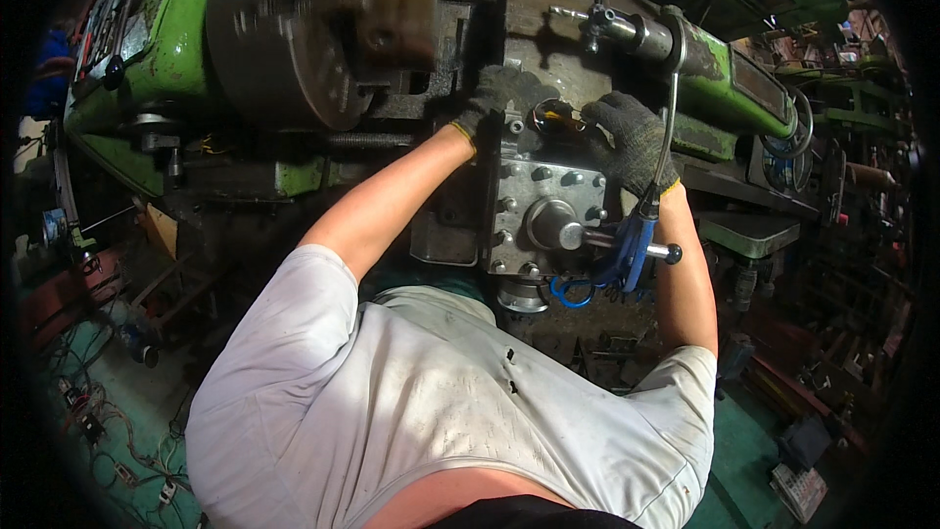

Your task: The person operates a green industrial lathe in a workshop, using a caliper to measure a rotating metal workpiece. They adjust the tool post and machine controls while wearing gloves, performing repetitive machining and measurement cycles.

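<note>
Left hand [497, 98]: beyond the tool post [524, 191], grip I can't tell.
Right hand [634, 142]: past its right corner, fingers bent, hold unclear to me.

The square, flat-topped steel tool post [550, 216], edged with bolts, sits near both hands [632, 137].

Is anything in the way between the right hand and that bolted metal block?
Nothing visible stands between the right hand and the bolted metal block at its far right corner. A blue tool sits nearer the person, overlapping the lever.
</note>
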A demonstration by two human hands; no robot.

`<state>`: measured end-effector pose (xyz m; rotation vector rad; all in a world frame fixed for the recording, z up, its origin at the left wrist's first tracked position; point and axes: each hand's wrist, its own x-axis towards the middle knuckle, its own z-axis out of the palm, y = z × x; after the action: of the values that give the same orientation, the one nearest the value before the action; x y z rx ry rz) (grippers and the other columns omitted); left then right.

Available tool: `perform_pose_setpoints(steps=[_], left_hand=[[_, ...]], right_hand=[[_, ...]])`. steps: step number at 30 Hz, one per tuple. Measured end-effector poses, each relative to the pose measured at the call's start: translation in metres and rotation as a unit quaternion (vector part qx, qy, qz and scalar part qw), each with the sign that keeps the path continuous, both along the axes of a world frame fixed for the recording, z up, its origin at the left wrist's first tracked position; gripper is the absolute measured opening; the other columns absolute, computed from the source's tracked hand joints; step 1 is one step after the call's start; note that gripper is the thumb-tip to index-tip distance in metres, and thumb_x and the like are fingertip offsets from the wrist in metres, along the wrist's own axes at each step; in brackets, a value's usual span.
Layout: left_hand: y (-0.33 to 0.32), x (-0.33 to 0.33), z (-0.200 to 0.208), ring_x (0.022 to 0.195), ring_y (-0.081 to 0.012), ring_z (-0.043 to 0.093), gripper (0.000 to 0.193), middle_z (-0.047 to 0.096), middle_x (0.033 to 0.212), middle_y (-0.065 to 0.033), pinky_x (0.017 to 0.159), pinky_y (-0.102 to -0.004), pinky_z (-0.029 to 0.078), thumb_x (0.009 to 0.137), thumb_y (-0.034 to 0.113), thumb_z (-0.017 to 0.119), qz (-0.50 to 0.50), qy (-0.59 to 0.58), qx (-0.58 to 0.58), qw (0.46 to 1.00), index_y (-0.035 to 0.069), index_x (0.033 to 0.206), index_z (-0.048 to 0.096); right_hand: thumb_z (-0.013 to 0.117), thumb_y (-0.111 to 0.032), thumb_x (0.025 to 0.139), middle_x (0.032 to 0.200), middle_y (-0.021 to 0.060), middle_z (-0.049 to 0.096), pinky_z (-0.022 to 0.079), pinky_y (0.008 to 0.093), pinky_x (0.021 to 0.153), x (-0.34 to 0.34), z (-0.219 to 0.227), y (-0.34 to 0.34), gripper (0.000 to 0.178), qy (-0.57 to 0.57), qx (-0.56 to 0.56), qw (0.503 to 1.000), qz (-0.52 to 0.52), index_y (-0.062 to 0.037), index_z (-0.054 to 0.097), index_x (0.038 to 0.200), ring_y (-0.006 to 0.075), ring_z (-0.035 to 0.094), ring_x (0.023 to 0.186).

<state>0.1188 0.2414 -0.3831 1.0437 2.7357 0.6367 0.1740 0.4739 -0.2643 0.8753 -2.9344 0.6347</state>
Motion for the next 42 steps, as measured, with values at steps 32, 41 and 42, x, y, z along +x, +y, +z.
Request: perform_pose_setpoints(steps=[32,41,42], left_hand=[[-0.001,0.007,0.01,0.101,-0.0369,0.072,0.053,0.075,0.104,-0.0163,0.09,-0.0496,0.055,0.072,0.053,0.085,0.049,0.045,0.079,0.995,0.018,0.111,0.076],[-0.011,0.009,-0.028,0.117,-0.0395,0.068,0.08,0.073,0.122,-0.0198,0.101,-0.0481,0.054,0.075,0.051,0.089,0.074,0.059,0.159,0.983,0.011,0.14,0.066],[-0.015,0.015,-0.028,0.119,-0.0395,0.068,0.076,0.073,0.123,-0.0202,0.102,-0.0482,0.054,0.076,0.045,0.089,0.087,0.048,0.19,0.977,0.011,0.141,0.066]], right_hand=[[0.073,-0.017,0.096,0.112,0.019,0.075,0.057,0.0416,0.092,-0.004,-0.036,0.008,0.027,-0.146,-0.034,0.977,-0.154,-0.0008,0.074,0.118,0.0359,0.074,0.102],[0.071,-0.012,0.096,0.112,0.0201,0.074,0.056,0.0402,0.093,0.002,-0.036,0.02,0.024,-0.081,-0.087,0.981,-0.154,0.0005,0.074,0.117,0.0333,0.073,0.105],[0.07,-0.011,0.096,0.111,0.0198,0.073,0.056,0.0403,0.093,0.001,-0.038,0.023,0.024,-0.068,-0.088,0.983,-0.148,0.0004,0.074,0.116,0.0338,0.073,0.103]])
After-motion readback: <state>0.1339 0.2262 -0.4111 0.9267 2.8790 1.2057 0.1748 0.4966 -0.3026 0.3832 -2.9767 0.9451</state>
